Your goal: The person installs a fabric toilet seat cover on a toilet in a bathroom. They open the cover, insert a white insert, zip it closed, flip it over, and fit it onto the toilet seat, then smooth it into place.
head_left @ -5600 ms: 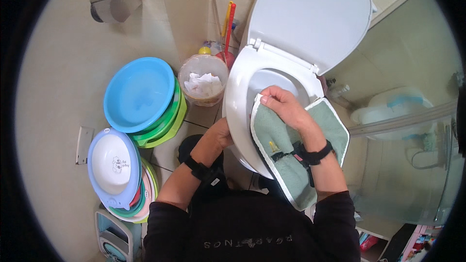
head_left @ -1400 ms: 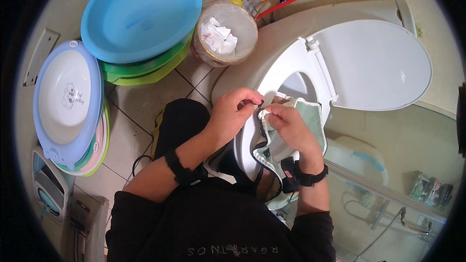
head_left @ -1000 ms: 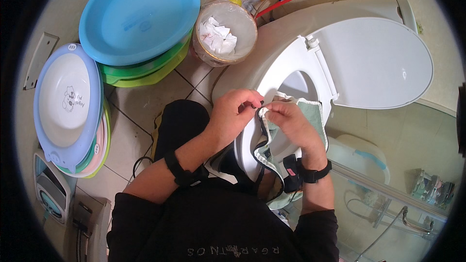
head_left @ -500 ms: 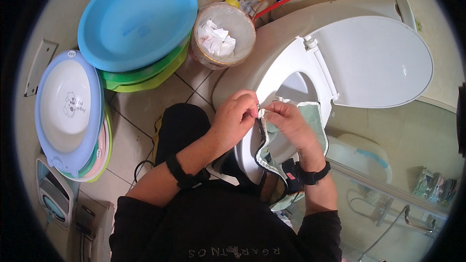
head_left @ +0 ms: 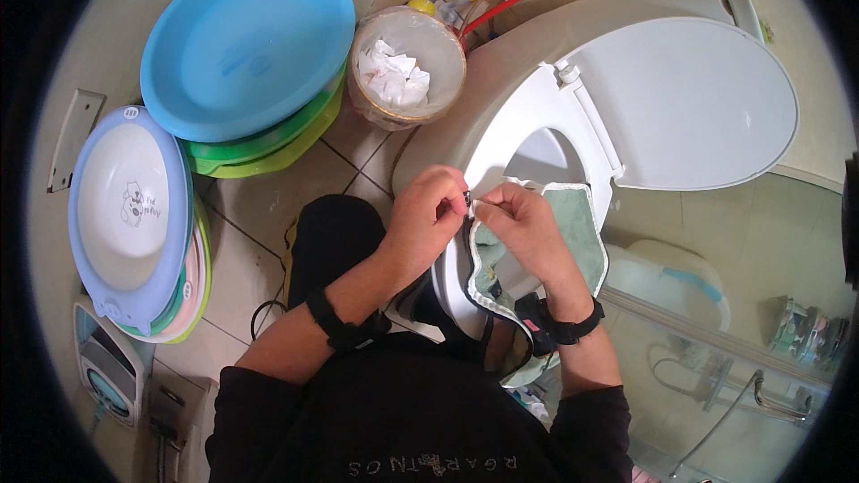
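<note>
A green cloth (head_left: 577,215) with white edging and a dark strip along one side hangs over the open toilet bowl, toward my lap. My left hand (head_left: 422,219) is closed in a pinch at the upper left corner of that edge. A small dark piece shows at its fingertips, too small to name. Right beside it, my right hand (head_left: 528,231) pinches the white edging, thumb and fingers pressed together. Both hands are above the white toilet seat (head_left: 501,161), fingertips almost touching. Part of the cloth is hidden behind my right hand and wrist.
The raised toilet lid (head_left: 698,107) leans back at the right. A waste bin (head_left: 447,63) with crumpled paper stands beyond my left hand. Stacked basins, a blue one (head_left: 250,45) and a lilac-rimmed one (head_left: 125,188), are at the left. A glass panel (head_left: 698,331) borders the lower right.
Both hands have shifted slightly left with the cloth edge between them. The green cloth is spread a little wider to the right of my right hand.
</note>
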Available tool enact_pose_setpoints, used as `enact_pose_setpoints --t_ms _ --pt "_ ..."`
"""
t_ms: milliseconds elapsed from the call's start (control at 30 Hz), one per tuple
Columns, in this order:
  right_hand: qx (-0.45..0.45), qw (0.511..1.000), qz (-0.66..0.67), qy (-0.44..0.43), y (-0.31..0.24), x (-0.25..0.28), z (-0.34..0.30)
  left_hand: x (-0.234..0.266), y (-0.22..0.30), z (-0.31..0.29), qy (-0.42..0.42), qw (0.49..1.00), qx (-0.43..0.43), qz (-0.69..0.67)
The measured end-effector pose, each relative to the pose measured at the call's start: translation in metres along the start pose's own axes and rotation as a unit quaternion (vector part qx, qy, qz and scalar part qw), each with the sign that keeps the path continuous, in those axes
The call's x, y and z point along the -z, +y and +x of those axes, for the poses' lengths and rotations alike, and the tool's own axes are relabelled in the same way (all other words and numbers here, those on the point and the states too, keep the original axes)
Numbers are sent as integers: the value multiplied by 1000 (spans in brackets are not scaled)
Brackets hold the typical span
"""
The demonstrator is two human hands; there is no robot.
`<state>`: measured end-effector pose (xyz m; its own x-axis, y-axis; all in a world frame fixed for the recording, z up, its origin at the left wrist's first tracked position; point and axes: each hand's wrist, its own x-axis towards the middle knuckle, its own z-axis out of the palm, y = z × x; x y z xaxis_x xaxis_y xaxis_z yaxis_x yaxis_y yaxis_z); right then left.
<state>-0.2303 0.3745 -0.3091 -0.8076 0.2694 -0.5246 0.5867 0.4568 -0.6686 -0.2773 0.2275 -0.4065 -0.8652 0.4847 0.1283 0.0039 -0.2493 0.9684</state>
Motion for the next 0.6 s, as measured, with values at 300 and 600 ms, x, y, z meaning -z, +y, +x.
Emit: enact_pose_setpoints --t_ms 300,600 --pt "9 999 15 -48 13 7 7 2 -1 -1 0 995 60 -74" --pt "-31 993 55 -99 15 14 15 5 -2 0 -14 995 67 -75"
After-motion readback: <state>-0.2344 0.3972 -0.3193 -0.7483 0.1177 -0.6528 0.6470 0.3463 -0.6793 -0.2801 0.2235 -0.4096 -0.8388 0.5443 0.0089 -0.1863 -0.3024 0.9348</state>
